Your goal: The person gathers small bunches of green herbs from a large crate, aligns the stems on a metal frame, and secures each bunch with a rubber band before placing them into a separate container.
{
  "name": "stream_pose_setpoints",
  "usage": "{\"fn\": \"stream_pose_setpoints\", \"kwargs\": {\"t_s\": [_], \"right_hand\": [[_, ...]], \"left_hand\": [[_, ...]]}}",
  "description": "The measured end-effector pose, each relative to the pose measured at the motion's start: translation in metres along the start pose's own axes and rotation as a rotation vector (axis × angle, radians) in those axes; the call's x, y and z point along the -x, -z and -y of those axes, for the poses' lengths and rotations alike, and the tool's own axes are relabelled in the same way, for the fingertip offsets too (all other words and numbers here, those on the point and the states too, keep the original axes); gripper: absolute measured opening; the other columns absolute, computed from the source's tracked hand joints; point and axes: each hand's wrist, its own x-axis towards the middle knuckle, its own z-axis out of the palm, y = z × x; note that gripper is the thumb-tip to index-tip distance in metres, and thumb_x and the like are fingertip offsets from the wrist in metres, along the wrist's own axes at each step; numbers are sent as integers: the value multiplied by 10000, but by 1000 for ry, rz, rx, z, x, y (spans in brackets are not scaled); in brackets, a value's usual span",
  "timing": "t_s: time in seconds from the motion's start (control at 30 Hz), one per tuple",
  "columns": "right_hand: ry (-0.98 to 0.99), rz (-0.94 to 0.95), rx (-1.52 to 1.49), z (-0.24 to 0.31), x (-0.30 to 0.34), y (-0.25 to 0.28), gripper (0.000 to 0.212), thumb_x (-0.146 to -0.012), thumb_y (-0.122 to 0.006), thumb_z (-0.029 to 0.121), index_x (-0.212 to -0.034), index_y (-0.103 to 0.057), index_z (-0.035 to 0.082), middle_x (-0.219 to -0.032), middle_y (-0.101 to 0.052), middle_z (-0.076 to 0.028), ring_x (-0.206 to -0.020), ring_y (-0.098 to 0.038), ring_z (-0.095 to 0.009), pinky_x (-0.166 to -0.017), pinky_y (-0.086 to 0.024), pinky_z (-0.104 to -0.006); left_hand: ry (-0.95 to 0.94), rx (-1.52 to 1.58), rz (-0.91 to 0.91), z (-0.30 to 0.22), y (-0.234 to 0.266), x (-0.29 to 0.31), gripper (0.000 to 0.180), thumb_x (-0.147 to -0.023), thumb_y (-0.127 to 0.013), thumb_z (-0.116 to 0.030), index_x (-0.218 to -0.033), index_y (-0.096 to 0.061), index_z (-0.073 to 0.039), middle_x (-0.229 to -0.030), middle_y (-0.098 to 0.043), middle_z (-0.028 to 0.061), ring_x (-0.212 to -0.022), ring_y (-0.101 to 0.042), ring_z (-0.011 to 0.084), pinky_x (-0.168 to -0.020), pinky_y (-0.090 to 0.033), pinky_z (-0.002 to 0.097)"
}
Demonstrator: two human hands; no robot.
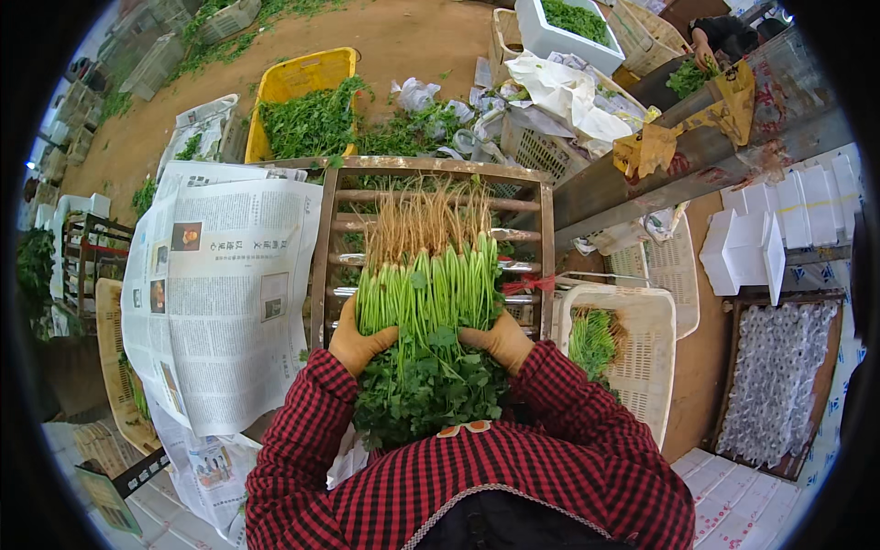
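A wide bunch of cilantro [417,298] lies across a rusty metal rack [323,266], its brown roots pointing away from me and its leaves toward my body. My left hand [360,339] grips the bunch's left side, thumb laid over the stems. On the right side my right hand [500,341] clasps it the same way, thumb pointing inward. The fingers under the bunch are hidden. A red tie [529,284] hangs on the rack bars just beyond my right hand.
Newspaper sheets [225,302] lie left of the rack. A yellow crate [307,69] of loose greens stands beyond it. At right, a pale plastic basket [642,367] holds more rooted greens [591,341]. A metal beam [623,183] slants past the far right; another person's hand [704,57] shows behind it.
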Motion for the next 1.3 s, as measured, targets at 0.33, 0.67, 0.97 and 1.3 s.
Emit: {"fn": "stream_pose_setpoints", "kwargs": {"t_s": [0.33,0.67,0.97,1.3], "right_hand": [[-12,-115,139,25,14,25,1044,-774,-826,458,-1508,-324,-89,-1460,-511,-291,-1326,-536,-388,-1126,-424,-396],[356,-355,77,72,34,65,422,-907,-760,128,-1307,-661,35,-975,-745,-84,-818,-685,-108,-771,-577,-273],[335,-178,612,74,-10,37,443,-848,-805,289,-1237,-692,110,-834,-735,-65,-753,-713,-201,-699,-574,-327],[495,-249,912,73,-29,33,323,-837,-753,345,-1070,-730,122,-799,-721,-87,-727,-714,-277,-643,-562,-405]], "left_hand": [[40,-181,-120,-1,40,13,992,-823,-857,-202,-1587,-253,-13,-1492,-489,185,-1353,-493,312,-1128,-408,399],[-632,-998,-197,-135,-14,53,616,-813,-790,-319,-1336,-620,-41,-1283,-665,194,-1210,-619,406,-1040,-486,513],[-567,-1158,118,-61,-106,19,786,-770,-792,-521,-1449,-539,-217,-1478,-506,118,-1417,-419,345,-1172,-191,698],[-704,-1130,-24,-42,-104,17,674,-916,-597,-629,-1436,-583,-200,-1430,-555,129,-1374,-460,374,-1183,-164,694]]}}
